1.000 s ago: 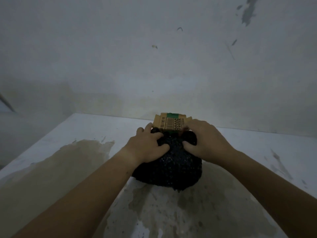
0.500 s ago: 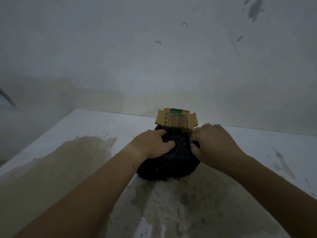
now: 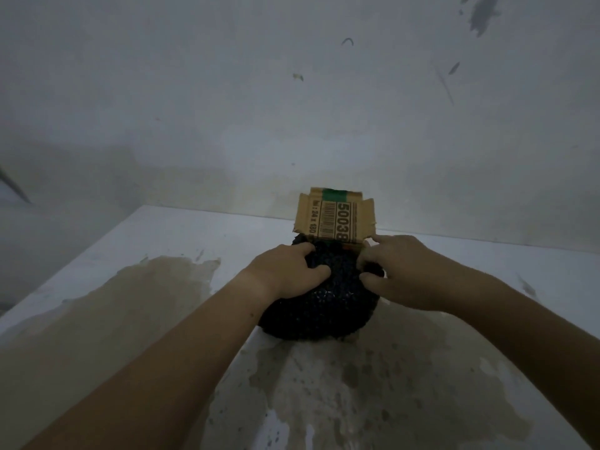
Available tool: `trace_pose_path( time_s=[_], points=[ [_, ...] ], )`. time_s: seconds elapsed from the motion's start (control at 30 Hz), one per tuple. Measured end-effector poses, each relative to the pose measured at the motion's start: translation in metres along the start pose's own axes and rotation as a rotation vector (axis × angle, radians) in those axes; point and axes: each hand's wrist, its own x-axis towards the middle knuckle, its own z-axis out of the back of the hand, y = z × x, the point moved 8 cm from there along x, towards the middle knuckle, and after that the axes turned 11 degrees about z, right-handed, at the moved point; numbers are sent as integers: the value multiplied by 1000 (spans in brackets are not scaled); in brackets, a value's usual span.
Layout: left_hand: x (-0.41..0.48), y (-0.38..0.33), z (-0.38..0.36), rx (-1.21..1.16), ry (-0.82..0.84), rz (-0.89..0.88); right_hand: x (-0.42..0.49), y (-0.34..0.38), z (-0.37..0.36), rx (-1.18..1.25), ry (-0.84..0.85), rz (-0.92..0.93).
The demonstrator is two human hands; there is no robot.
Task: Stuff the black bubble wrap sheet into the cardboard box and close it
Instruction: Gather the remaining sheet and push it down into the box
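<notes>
your left hand and right hand both clutch the black bubble wrap, likely light, soft and springy, so grip its bunched top by the cardboard box.

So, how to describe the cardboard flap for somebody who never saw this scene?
Start at the stained white table by the grey wall. The left hand and right hand grip a black bubble wrap bundle; the cardboard flap stands behind it. It alone is brown, with a barcode and green stripe.
</notes>
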Motion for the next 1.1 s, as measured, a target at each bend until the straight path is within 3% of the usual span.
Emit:
trace_pose_path(
  time_s=[0.07, 0.1, 0.2, 0.4, 0.63, 0.87, 1.0, 1.1],
  points=[
    [1, -1, -1, 8, 10, -1, -15, 1, 20, -8, -187, 74],
    [2, -1, -1, 8, 14, -3, -20, 2, 22, -50, -192, 94],
    [3, 0, -2, 15, 26, -5, -23, 2, 13, -162, -71, 122],
    [7, 4, -7, -58, 102, 18, -15, 16, -5, -190, -18, 199],
    [3, 2, -6, -80, 155, 30, -8, 6, -22, -154, 132, 82],
    [-7, -8, -9, -77, 232, 47, -26, 9, 4, -44, -12, 174],
    [-15, -11, -16, -127, 339, 84, -46, -4, 26, 106, -180, 83],
    [-19, -9, -17, -189, 473, 121, -49, -7, 22, 102, -193, 8]
  ],
)
